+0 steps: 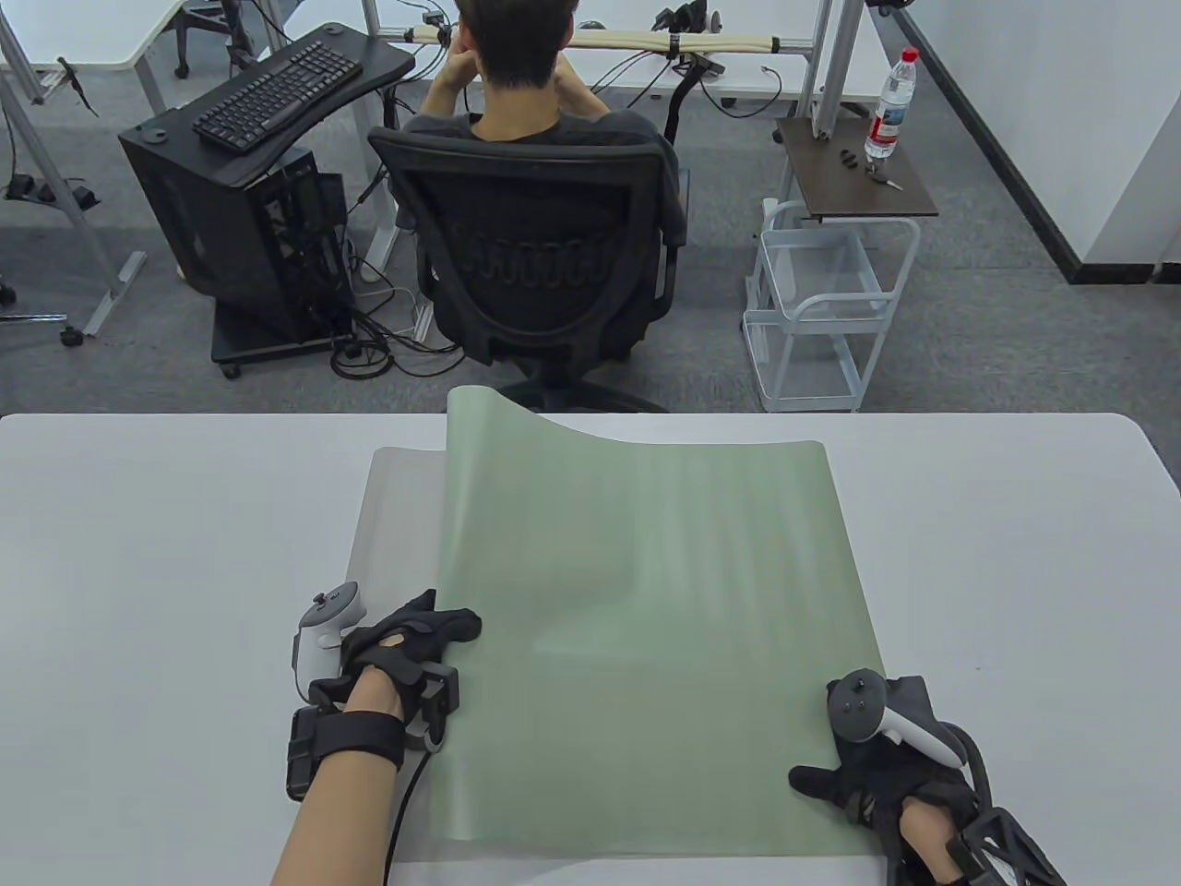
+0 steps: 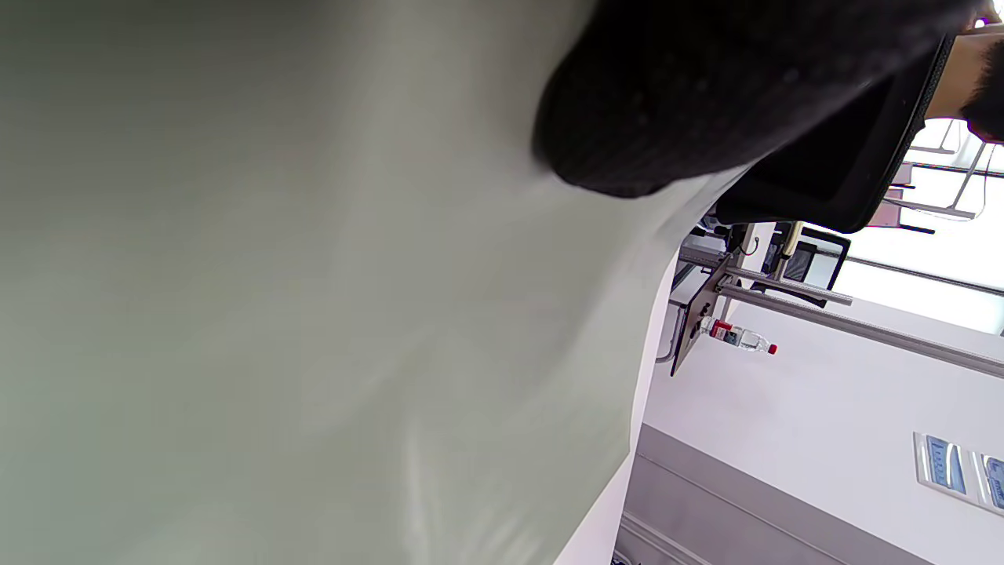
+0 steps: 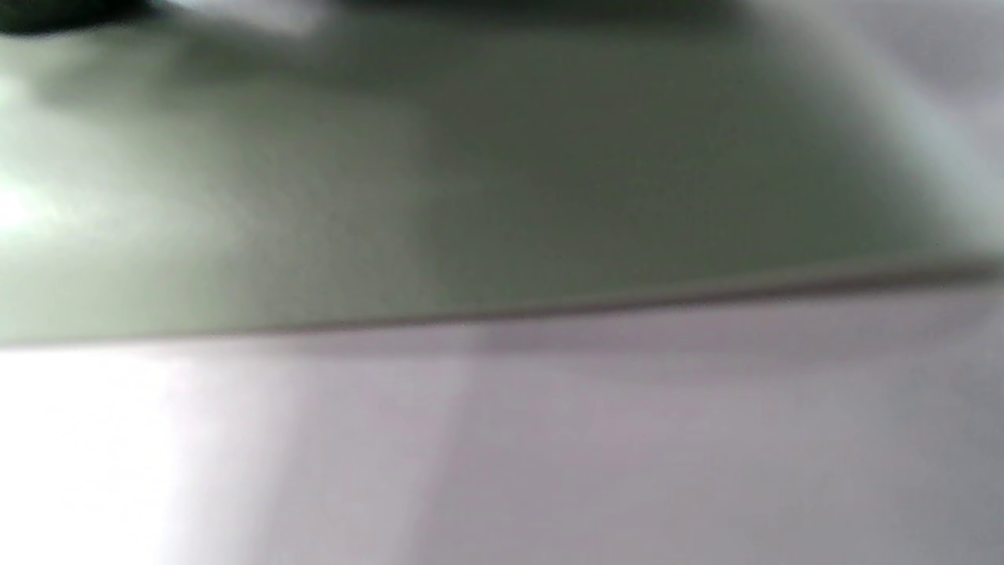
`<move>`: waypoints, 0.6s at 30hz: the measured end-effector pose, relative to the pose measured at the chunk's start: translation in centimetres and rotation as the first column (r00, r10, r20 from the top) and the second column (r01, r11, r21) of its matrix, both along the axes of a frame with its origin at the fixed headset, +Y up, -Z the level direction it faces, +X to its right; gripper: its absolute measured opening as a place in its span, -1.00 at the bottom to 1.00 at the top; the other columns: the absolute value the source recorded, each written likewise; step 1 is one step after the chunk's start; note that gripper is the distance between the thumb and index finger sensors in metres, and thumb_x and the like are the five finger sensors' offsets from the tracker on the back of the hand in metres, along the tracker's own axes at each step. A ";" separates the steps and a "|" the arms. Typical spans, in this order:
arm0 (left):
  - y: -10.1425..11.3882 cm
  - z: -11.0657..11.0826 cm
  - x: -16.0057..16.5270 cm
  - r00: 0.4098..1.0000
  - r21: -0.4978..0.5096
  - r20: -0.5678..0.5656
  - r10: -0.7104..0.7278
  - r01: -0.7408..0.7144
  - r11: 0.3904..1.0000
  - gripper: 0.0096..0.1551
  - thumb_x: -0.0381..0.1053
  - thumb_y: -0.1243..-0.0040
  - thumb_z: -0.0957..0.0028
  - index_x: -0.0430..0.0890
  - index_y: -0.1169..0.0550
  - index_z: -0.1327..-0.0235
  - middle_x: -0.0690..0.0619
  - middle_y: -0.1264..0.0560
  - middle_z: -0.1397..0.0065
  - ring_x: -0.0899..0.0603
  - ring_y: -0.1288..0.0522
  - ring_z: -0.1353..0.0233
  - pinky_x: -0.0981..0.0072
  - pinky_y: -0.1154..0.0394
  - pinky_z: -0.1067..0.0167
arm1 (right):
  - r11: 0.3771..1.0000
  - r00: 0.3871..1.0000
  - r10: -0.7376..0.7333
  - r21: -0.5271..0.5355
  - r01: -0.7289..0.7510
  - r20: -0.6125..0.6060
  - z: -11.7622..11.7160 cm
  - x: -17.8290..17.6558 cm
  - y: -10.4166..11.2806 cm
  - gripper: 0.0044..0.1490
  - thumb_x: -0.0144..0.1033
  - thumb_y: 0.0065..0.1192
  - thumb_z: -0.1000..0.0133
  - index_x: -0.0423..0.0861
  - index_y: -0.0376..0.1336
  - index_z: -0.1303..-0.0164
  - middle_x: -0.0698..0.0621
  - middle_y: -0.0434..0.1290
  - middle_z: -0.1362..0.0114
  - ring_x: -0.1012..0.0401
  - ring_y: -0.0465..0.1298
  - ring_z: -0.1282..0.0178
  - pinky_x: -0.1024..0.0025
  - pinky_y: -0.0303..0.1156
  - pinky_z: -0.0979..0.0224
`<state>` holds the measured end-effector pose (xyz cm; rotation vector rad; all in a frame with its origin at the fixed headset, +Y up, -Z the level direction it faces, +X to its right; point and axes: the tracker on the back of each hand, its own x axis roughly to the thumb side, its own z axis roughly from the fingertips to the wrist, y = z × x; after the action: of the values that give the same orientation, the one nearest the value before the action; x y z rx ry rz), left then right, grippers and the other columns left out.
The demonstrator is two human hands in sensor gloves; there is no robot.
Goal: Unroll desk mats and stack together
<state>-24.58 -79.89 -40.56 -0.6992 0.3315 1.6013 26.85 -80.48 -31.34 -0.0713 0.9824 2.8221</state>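
A pale green desk mat (image 1: 646, 628) lies unrolled over a grey mat (image 1: 397, 517) on the white table (image 1: 166, 572). The green mat's left side is lifted, and its far left corner curls up above the table's far edge. My left hand (image 1: 452, 628) grips the green mat's left edge, fingers over the top. My right hand (image 1: 826, 780) holds the mat's near right corner, thumb on its surface. In the left wrist view the green mat (image 2: 314, 314) fills the frame under a gloved finger (image 2: 667, 102). The right wrist view is blurred and shows the mat's edge (image 3: 502, 235) above the table.
Beyond the table's far edge a person sits in a black office chair (image 1: 544, 249), back turned. A white wire cart (image 1: 821, 305) stands at the far right, and a black computer stand with a keyboard (image 1: 277, 92) at the far left.
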 end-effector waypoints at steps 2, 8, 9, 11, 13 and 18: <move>-0.4 -0.1 0.3 1.000 0.008 0.022 0.019 -0.019 1.000 -0.60 -0.12 -0.38 0.01 0.05 -0.37 0.04 -0.09 -0.38 -0.47 -0.26 -0.66 -0.30 -0.02 -0.66 -0.20 | 1.000 1.000 0.001 0.001 -0.001 0.000 0.0 0.0 0.0 0.36 0.47 -0.09 0.14 0.00 -0.68 -0.37 -0.11 -0.76 -0.49 -0.18 -0.67 -0.49 -0.19 -0.52 -0.48; -0.7 0.1 -0.5 0.999 -0.014 -0.027 0.025 -0.026 1.000 -0.10 -0.20 -0.26 0.01 -0.05 0.09 -0.30 -0.04 -0.30 -0.47 -0.20 -0.64 -0.30 -0.05 -0.58 -0.24 | 1.000 1.000 0.001 0.003 -0.001 -0.001 0.0 0.0 0.0 0.36 0.47 -0.09 0.14 0.00 -0.68 -0.37 -0.11 -0.76 -0.49 -0.18 -0.67 -0.49 -0.19 -0.52 -0.48; -0.7 0.1 -0.5 0.999 -0.002 -0.023 0.047 -0.047 0.999 -0.04 -0.22 -0.25 0.00 -0.07 0.13 -0.39 -0.08 -0.28 -0.49 -0.21 -0.62 -0.30 -0.07 -0.56 -0.24 | 1.000 1.000 0.001 0.001 -0.001 -0.001 0.0 0.0 0.0 0.36 0.47 -0.09 0.14 0.00 -0.68 -0.37 -0.11 -0.76 -0.49 -0.18 -0.67 -0.49 -0.19 -0.52 -0.48; -0.5 0.1 -0.8 0.999 0.004 -0.021 0.028 -0.028 1.000 -0.04 -0.22 -0.23 0.00 -0.06 0.13 -0.41 -0.09 -0.26 -0.50 -0.21 -0.60 -0.30 -0.08 -0.54 -0.25 | 1.000 1.000 0.000 0.001 0.000 -0.001 0.0 0.0 0.0 0.36 0.47 -0.09 0.14 0.00 -0.68 -0.37 -0.11 -0.76 -0.49 -0.17 -0.67 -0.49 -0.19 -0.52 -0.48; -0.2 0.2 -1.5 0.999 0.004 -0.053 0.007 -0.007 1.000 -0.05 -0.20 -0.23 -0.01 -0.07 0.12 -0.41 -0.09 -0.25 -0.50 -0.21 -0.58 -0.30 -0.10 -0.53 -0.24 | 1.000 1.000 0.001 0.002 -0.001 -0.001 0.0 0.0 0.0 0.36 0.48 -0.09 0.14 0.00 -0.68 -0.37 -0.11 -0.76 -0.49 -0.17 -0.67 -0.49 -0.19 -0.52 -0.48; 0.6 0.4 -3.7 0.995 0.002 -0.080 -0.063 0.063 0.998 -0.05 -0.17 -0.25 -0.01 -0.11 0.10 -0.41 -0.13 -0.23 -0.48 -0.21 -0.57 -0.26 -0.07 -0.55 -0.20 | 1.000 1.000 0.001 0.000 -0.001 0.000 0.0 -0.1 0.0 0.36 0.47 -0.09 0.14 0.00 -0.68 -0.37 -0.11 -0.76 -0.49 -0.17 -0.67 -0.49 -0.19 -0.52 -0.48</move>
<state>-28.24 -79.28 -40.13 -0.6173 0.4045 1.5723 26.80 -80.47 -31.33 -0.0718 0.9826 2.8233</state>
